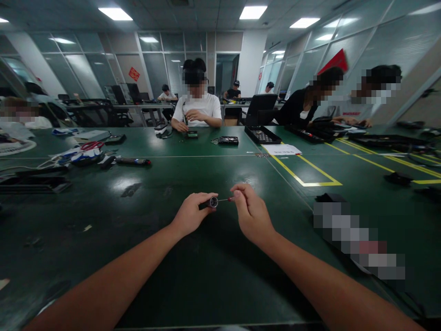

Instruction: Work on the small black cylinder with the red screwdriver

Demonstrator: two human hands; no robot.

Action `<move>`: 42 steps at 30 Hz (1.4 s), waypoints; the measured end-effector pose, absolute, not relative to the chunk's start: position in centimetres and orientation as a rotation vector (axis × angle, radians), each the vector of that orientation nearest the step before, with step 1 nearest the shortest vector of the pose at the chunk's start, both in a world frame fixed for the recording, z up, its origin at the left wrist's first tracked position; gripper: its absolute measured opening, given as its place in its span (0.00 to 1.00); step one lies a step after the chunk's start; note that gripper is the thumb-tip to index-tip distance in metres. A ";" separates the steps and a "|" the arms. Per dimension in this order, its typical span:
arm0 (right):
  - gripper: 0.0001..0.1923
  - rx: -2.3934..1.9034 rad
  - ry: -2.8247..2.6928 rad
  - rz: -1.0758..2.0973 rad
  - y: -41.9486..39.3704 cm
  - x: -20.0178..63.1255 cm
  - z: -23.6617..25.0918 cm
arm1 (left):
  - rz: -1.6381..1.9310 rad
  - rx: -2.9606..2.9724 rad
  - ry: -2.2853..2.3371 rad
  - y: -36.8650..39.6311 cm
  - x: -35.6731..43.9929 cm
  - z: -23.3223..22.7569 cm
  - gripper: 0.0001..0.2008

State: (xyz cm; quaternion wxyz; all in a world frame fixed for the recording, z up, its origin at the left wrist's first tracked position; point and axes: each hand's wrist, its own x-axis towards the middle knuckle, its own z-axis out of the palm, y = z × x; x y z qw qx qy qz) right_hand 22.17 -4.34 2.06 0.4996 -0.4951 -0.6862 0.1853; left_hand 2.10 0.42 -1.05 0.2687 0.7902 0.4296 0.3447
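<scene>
Above the near half of a smooth, glossy green surface [206, 285], the left hand [190, 214] pinches a dark cylinder [213, 202] between thumb and fingers, its round, silvery-rimmed end facing the viewer. To its right, the right hand [253, 214] grips the reddish handle of a slender tool [224, 200] between thumb and curled fingers; the thin, straight metallic shaft extends to the cylinder's side, contact at the tip being too small to tell. Beyond, flat yellow tape [322, 184] forms angular outlines. Farther left lies a pen-shaped tool [133, 161] with a red end; farther right, a sheet of white paper [281, 150] lies before a rectangular black tray [268, 142]. At the far edge sits a co-worker [196, 110] in a white fabric shirt.
</scene>
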 end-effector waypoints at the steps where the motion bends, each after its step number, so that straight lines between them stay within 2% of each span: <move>1: 0.10 -1.195 -1.641 0.462 -4.2 22.2 1.9 | 0.953 2.114 1.163 0.5 2.0 -1.0 0.21; 10: 0.12 -1.095 -1.429 0.626 -2.6 22.5 1.1 | 0.924 2.150 1.203 0.4 2.0 -0.8 0.21; 17: 0.14 -1.016 -0.810 1.267 -0.5 23.2 0.5 | 0.913 2.244 1.225 0.3 2.0 -0.2 0.20; 27: 0.12 -0.977 -1.161 0.837 -1.5 22.7 0.5 | 0.913 2.251 1.244 0.3 1.8 -0.3 0.21; 42: 0.11 -1.062 -1.421 0.618 -2.5 23.0 0.7 | 0.920 2.210 1.268 0.3 1.9 -0.3 0.22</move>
